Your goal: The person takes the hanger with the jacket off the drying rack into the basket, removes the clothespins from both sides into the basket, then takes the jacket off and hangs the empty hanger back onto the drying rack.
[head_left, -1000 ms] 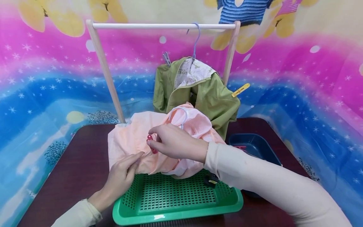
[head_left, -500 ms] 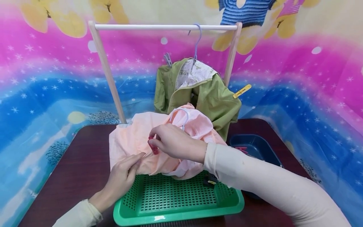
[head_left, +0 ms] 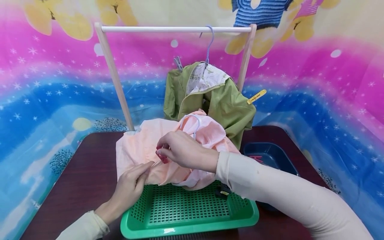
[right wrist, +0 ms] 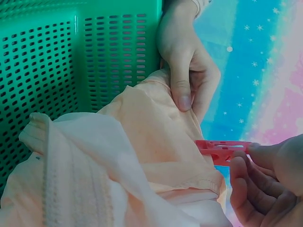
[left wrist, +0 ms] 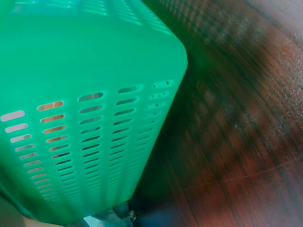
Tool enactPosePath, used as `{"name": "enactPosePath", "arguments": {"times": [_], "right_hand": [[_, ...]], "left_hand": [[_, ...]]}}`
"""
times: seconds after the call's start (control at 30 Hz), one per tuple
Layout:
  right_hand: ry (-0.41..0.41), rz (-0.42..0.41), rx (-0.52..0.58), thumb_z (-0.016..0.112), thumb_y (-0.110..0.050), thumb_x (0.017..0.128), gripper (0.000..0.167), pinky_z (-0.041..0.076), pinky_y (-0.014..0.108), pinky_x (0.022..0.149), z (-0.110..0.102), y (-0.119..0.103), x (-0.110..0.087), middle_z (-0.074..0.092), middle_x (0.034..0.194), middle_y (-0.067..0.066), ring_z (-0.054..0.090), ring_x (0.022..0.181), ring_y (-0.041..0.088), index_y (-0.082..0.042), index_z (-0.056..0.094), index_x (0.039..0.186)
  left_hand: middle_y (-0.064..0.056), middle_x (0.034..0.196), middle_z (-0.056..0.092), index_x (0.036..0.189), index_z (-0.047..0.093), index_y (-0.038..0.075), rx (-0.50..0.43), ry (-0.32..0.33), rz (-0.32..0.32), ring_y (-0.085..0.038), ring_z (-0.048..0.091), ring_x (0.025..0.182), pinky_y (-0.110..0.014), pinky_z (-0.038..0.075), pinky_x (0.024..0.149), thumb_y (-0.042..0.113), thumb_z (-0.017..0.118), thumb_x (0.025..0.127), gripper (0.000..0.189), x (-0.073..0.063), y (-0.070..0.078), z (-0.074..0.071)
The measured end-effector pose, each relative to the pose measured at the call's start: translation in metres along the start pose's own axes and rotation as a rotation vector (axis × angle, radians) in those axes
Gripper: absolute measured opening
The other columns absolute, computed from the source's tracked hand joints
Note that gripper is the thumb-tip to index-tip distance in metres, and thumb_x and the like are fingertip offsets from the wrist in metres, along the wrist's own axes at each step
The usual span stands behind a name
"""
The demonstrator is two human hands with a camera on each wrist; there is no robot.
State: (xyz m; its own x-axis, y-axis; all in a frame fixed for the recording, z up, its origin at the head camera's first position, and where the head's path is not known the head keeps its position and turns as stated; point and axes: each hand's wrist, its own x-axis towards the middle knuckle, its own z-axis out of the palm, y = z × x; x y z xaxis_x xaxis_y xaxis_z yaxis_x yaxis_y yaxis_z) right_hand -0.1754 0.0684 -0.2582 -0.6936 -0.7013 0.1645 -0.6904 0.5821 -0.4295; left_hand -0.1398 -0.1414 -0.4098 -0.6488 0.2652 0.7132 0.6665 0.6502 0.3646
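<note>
A pale pink garment lies bunched over the far part of the green basket, with a light hanger hook poking out at its collar. My left hand pinches the garment's near edge, thumb on top in the right wrist view. Between thumb and fingers my right hand pinches the handle end of a red clothespin. The clothespin's other end meets the edge of the fabric. The left wrist view holds mostly the basket's slotted wall, seen close.
Behind, a green jacket hangs from a wooden rack, with a grey clothespin and a yellow clothespin on it. A dark blue tray with red clothespins sits right. Something black lies in the basket.
The right hand's fingers and the red clothespin have turned slightly at the fabric. Both hands keep nearly the same place, and the whole view has shifted a little.
</note>
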Motion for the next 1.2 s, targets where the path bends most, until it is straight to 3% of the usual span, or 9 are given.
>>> {"name": "enactPosePath", "arguments": {"times": [0.23,0.5,0.83,1.2], "right_hand": [[0.054,-0.026,0.000,0.059,-0.014,0.102,0.030,0.043,0.019,0.062,-0.002,0.000,-0.001,0.071,0.070,-0.005,0.057,0.065,0.006,-0.015,0.071,0.074],[0.114,0.027,0.097,0.062,-0.020,0.098,0.016,0.044,0.020,0.060,-0.004,0.000,-0.008,0.069,0.075,-0.012,0.058,0.063,0.009,-0.021,0.069,0.084],[0.120,0.029,0.191,0.070,-0.025,0.094,0.009,0.050,0.019,0.060,-0.005,0.006,-0.023,0.069,0.078,-0.009,0.063,0.058,0.008,-0.017,0.069,0.090],[0.088,-0.008,0.337,0.071,-0.017,0.091,0.004,0.055,0.022,0.064,-0.012,0.013,-0.046,0.073,0.081,-0.009,0.062,0.059,0.006,-0.016,0.068,0.088]], "left_hand": [[-0.005,0.100,0.078,0.118,0.074,0.002,0.002,-0.003,-0.007,-0.017,0.072,0.089,-0.028,0.052,0.080,-0.009,0.071,0.083,0.036,0.001,0.001,0.000],[-0.006,0.101,0.078,0.118,0.074,0.003,0.006,-0.002,-0.002,-0.020,0.073,0.091,-0.030,0.052,0.081,-0.009,0.071,0.084,0.036,0.001,0.001,0.000],[-0.008,0.106,0.078,0.117,0.074,0.003,0.015,-0.001,-0.018,-0.024,0.073,0.095,-0.032,0.052,0.084,-0.008,0.071,0.084,0.035,0.000,0.002,0.000],[-0.009,0.104,0.078,0.116,0.074,0.002,0.017,-0.006,-0.037,-0.023,0.073,0.092,-0.029,0.053,0.082,-0.009,0.071,0.083,0.035,-0.001,0.003,0.000]]}}
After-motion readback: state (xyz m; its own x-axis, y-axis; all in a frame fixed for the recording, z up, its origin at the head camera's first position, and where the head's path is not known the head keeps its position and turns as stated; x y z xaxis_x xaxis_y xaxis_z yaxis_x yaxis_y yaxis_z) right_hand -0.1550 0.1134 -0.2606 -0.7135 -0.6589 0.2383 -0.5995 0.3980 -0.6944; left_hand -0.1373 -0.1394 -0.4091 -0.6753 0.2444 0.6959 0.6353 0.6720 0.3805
